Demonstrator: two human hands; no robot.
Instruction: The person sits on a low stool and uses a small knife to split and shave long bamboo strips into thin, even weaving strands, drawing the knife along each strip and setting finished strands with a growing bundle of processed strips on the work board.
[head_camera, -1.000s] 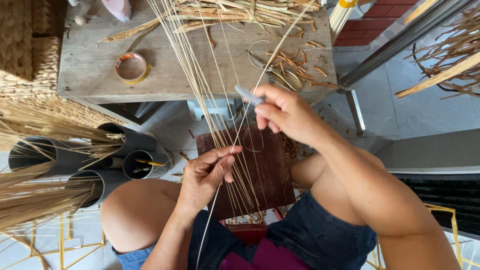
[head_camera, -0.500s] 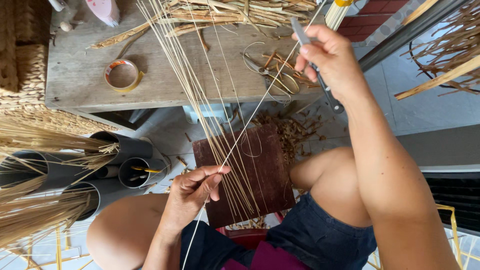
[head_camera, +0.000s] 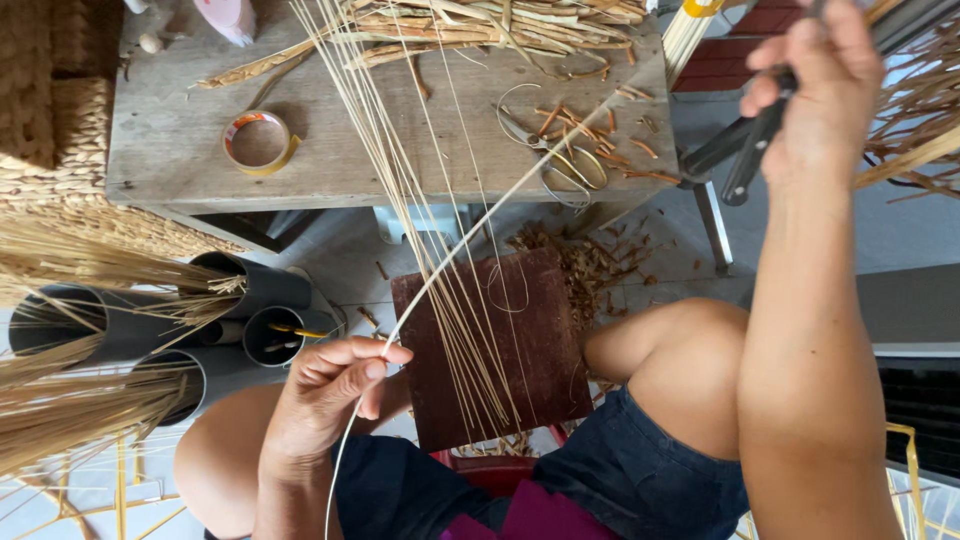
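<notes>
Closest to the camera, the person's bare knees and dark shorts frame a dark red board (head_camera: 510, 350) resting between the legs. The left hand (head_camera: 335, 385) sits low beside the board's left edge, fingers curled narrow with thumb and forefinger pinching a pale thin strip (head_camera: 470, 235). Below the pinch the strip trails down past the wrist; above it, the strip arcs up and to the right over the board and across the table's front edge, towards the right hand.

A sheaf of similar thin strips (head_camera: 440, 260) lies fanned over the board, slanting from the table down towards the lap, just right of the left hand and touching the board.

To the left stand grey tubes (head_camera: 250, 300) holding bundles of dry straw-coloured stalks (head_camera: 90, 270).

Farther off, the weathered wooden table (head_camera: 180, 160) carries a roll of tape (head_camera: 258, 142), several curled loops of strip with brown trimmings (head_camera: 575, 165), and a heap of split cane (head_camera: 480, 20) along its back edge. More brown trimmings litter the floor under the table's front.

Highest and farthest, the right hand (head_camera: 815, 90) is raised well apart from the left, closed around a dark-handled knife (head_camera: 755, 160) whose handle end points down-left. Whether the strip's far end reaches this hand cannot be told.
</notes>
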